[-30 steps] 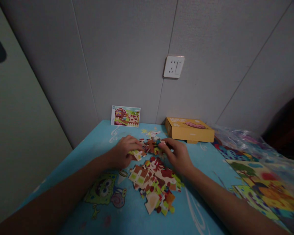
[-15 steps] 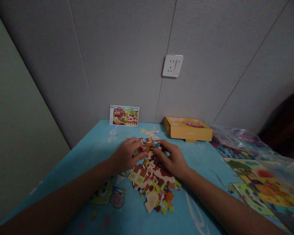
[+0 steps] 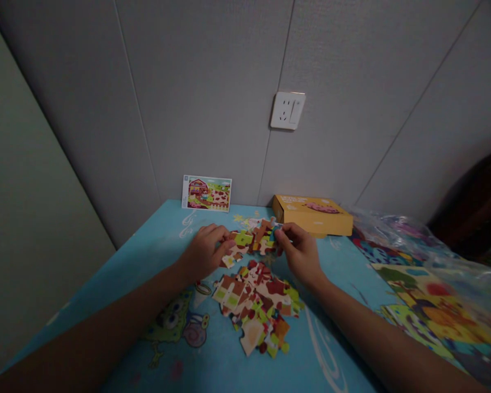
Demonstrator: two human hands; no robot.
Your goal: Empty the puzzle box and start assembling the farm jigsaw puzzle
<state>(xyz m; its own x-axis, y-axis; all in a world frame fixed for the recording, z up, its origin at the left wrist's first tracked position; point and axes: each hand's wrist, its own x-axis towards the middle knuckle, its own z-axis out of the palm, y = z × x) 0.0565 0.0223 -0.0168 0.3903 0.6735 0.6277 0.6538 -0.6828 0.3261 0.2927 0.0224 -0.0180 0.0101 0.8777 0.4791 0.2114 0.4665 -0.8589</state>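
Observation:
Several jigsaw pieces (image 3: 240, 240) in green, white and brown are pinched by the fingers of my left hand (image 3: 204, 248). My right hand (image 3: 301, 254) closes thumb and fingers on another cluster of jigsaw pieces (image 3: 263, 238), brown, green and blue. The two clusters lie side by side between my hands; whether they touch I cannot tell. Nearer to me, a loose pile of jigsaw pieces (image 3: 256, 308) spreads over the blue tablecloth (image 3: 155, 256), with pieces overlapping at different angles.
A farm picture card (image 3: 208, 194) leans on the wall at the back. To its right lies a yellow box (image 3: 315, 214). Colourful picture sheets (image 3: 437, 300) and clear plastic bags (image 3: 405, 234) cover the right side. A wall socket (image 3: 287, 111) is above.
Both hands have lifted off the pile and moved apart, the left to the left, the right to the right and away from me. Pieces have come with them, leaving a gap before the pile.

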